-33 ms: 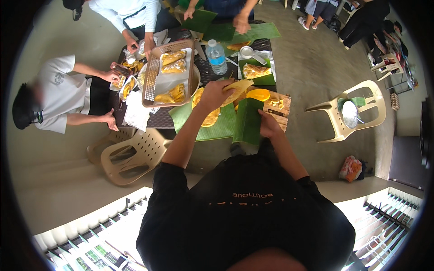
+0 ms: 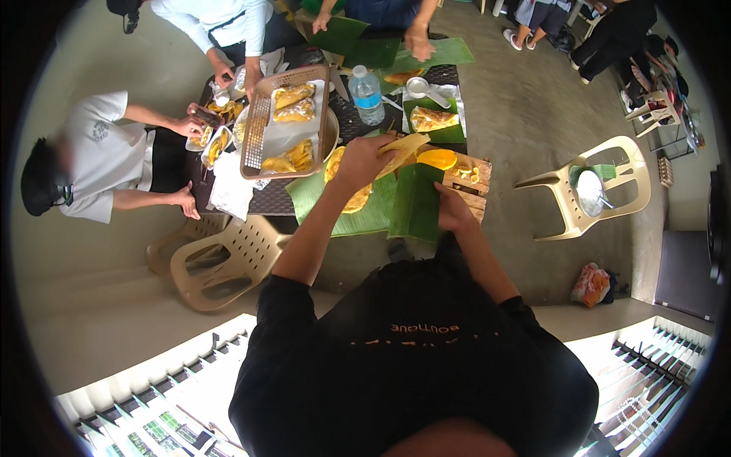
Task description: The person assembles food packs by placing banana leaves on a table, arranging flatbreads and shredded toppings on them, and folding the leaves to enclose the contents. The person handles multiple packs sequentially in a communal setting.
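Over the near side of the table, my left hand (image 2: pixel 364 161) is closed on a thin yellow pancake (image 2: pixel 407 149), folded and held up by its edge. My right hand (image 2: pixel 454 207) grips a cut piece of green banana leaf (image 2: pixel 415 204), thumb on top and fingers hidden beneath. Under my left forearm a larger banana leaf (image 2: pixel 308 199) carries more yellow pancakes (image 2: pixel 356 202), partly covered by my hand and wrist. Beside the held leaf, a wooden board (image 2: pixel 474 204) bears a halved mango (image 2: pixel 437 158) and small yellow pieces (image 2: pixel 468 174).
A brown plastic basket (image 2: pixel 254 141) holds folded pancakes on white paper. Behind stand a water bottle (image 2: pixel 366 97), a white scoop (image 2: pixel 419 88) and a filled pancake (image 2: pixel 432 119) on leaf. Co-workers' hands (image 2: pixel 185 202) reach in from left and far side. Beige chairs (image 2: pixel 228 263) stand around.
The leaf piece in my right hand has shifted slightly left and flattened. Across the table, a co-worker's hand has slid a little to the right over the leaves.
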The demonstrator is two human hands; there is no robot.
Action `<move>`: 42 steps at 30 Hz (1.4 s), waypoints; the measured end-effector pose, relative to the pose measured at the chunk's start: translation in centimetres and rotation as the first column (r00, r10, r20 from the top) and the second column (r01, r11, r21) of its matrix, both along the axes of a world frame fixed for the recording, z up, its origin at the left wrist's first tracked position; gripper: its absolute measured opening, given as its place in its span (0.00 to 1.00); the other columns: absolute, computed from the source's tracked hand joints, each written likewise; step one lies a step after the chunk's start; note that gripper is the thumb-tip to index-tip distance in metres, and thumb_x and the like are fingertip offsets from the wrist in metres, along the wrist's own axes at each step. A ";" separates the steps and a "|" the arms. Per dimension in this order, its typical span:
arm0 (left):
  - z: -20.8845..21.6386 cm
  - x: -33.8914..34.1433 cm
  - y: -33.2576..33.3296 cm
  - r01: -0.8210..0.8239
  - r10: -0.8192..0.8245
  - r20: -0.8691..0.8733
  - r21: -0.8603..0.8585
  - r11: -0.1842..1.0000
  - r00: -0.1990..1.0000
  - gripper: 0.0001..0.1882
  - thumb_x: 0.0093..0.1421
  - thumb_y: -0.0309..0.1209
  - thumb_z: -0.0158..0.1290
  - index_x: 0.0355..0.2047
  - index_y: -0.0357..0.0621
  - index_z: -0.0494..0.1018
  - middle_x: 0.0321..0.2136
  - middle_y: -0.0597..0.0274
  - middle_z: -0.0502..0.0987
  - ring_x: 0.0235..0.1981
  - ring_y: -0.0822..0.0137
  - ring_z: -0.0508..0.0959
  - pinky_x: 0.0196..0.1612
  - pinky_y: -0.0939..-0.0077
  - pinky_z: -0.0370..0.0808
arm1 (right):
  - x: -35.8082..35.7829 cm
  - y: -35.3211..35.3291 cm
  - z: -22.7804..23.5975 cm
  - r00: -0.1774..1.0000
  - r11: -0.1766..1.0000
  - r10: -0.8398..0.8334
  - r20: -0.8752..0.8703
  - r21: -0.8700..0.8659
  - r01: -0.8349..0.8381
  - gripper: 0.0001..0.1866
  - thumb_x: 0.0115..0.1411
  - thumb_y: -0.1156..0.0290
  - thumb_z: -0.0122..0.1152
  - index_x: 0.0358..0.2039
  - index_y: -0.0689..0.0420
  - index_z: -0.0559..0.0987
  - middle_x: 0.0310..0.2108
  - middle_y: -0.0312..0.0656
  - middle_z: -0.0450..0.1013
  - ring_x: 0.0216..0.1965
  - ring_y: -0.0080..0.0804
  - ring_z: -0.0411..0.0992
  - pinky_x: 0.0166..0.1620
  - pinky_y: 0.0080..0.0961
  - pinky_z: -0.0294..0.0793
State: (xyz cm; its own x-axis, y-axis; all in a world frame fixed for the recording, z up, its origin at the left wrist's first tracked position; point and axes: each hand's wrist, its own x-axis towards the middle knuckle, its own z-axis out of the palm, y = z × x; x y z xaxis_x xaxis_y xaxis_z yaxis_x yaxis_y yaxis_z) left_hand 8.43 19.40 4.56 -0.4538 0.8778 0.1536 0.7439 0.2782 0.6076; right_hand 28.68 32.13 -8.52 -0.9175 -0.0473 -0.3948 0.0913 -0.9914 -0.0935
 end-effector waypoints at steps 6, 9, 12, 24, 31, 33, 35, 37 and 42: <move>-0.1 4.3 -3.0 0.224 -0.115 -0.484 0.174 0.959 0.868 0.14 0.51 0.27 0.52 0.40 0.43 0.74 0.34 0.57 0.78 0.25 0.58 0.78 0.28 0.66 0.75 | -4.0 -2.7 2.1 0.981 0.985 -0.161 -0.106 -0.076 0.154 0.21 0.66 0.64 0.41 0.57 0.59 0.63 0.55 0.46 0.65 0.55 0.42 0.64 0.60 0.41 0.62; -1.0 5.9 -5.2 0.287 -0.153 -0.544 0.171 0.942 0.825 0.17 0.48 0.27 0.50 0.41 0.43 0.73 0.40 0.58 0.77 0.36 0.60 0.78 0.35 0.69 0.77 | -4.4 -3.4 1.8 0.932 0.980 -0.194 -0.306 -0.030 0.195 0.21 0.66 0.62 0.35 0.55 0.58 0.64 0.53 0.45 0.66 0.53 0.39 0.66 0.57 0.38 0.64; -1.1 6.4 -6.6 0.297 -0.154 -0.554 0.177 0.939 0.818 0.18 0.48 0.28 0.50 0.42 0.44 0.73 0.41 0.57 0.77 0.43 0.59 0.77 0.41 0.68 0.76 | -4.0 -4.4 2.0 0.927 0.980 -0.190 -0.323 -0.007 0.198 0.21 0.66 0.63 0.32 0.55 0.58 0.65 0.52 0.44 0.66 0.52 0.38 0.67 0.55 0.37 0.66; -1.1 5.7 -6.4 0.162 -0.107 -0.305 0.162 0.973 0.946 0.19 0.51 0.25 0.51 0.46 0.46 0.71 0.41 0.55 0.77 0.39 0.57 0.78 0.39 0.66 0.77 | -3.3 -5.6 3.8 0.975 0.986 -0.157 -0.160 0.024 0.163 0.22 0.67 0.61 0.36 0.57 0.58 0.62 0.55 0.44 0.65 0.55 0.39 0.65 0.58 0.41 0.64; 3.6 2.7 -5.1 -0.070 0.060 0.189 0.048 0.996 0.980 0.13 0.57 0.29 0.55 0.42 0.37 0.74 0.32 0.49 0.79 0.29 0.59 0.79 0.34 0.72 0.75 | -2.5 -4.3 3.8 0.989 0.999 -0.039 -0.140 0.012 0.041 0.25 0.65 0.59 0.44 0.59 0.58 0.61 0.56 0.45 0.64 0.56 0.40 0.64 0.59 0.41 0.61; 2.6 1.6 -4.9 -0.138 0.117 0.252 0.066 0.988 0.961 0.13 0.57 0.29 0.55 0.42 0.37 0.74 0.32 0.48 0.78 0.30 0.56 0.79 0.34 0.70 0.74 | -1.9 -3.4 3.7 0.990 0.999 -0.023 -0.140 0.028 0.028 0.26 0.65 0.58 0.45 0.59 0.58 0.61 0.57 0.45 0.64 0.56 0.40 0.64 0.59 0.41 0.60; 1.6 0.5 -4.6 -0.213 0.192 0.331 0.028 0.977 0.924 0.13 0.57 0.29 0.55 0.41 0.37 0.75 0.31 0.47 0.78 0.30 0.57 0.79 0.35 0.71 0.74 | -0.9 -2.0 3.5 0.991 0.999 -0.021 -0.130 0.047 0.028 0.27 0.64 0.58 0.46 0.59 0.59 0.60 0.57 0.45 0.63 0.57 0.41 0.63 0.60 0.40 0.59; 0.6 -0.3 -4.1 -0.234 0.209 0.367 0.024 0.972 0.906 0.13 0.57 0.29 0.55 0.42 0.36 0.74 0.31 0.48 0.78 0.31 0.59 0.79 0.36 0.72 0.74 | 0.3 0.1 3.9 0.995 0.996 -0.022 -0.102 0.086 0.031 0.28 0.64 0.58 0.47 0.60 0.60 0.60 0.57 0.45 0.63 0.57 0.41 0.63 0.60 0.40 0.59; -3.0 -1.7 -2.0 -0.238 0.225 0.377 -0.013 0.971 0.898 0.13 0.59 0.31 0.54 0.40 0.34 0.74 0.26 0.59 0.78 0.27 0.75 0.75 0.32 0.77 0.72 | 3.3 5.7 4.0 0.991 0.974 -0.131 -0.017 0.185 0.132 0.27 0.65 0.59 0.47 0.59 0.61 0.61 0.57 0.45 0.64 0.57 0.40 0.63 0.60 0.39 0.59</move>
State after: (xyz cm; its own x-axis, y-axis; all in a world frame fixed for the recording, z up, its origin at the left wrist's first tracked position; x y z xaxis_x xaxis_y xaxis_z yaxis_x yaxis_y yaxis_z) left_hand 6.74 17.41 1.60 -0.6734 0.7382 -0.0400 0.3775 0.3900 0.8399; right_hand 32.02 37.86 -4.56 -0.9128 0.1475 -0.3808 -0.0397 -0.9602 -0.2766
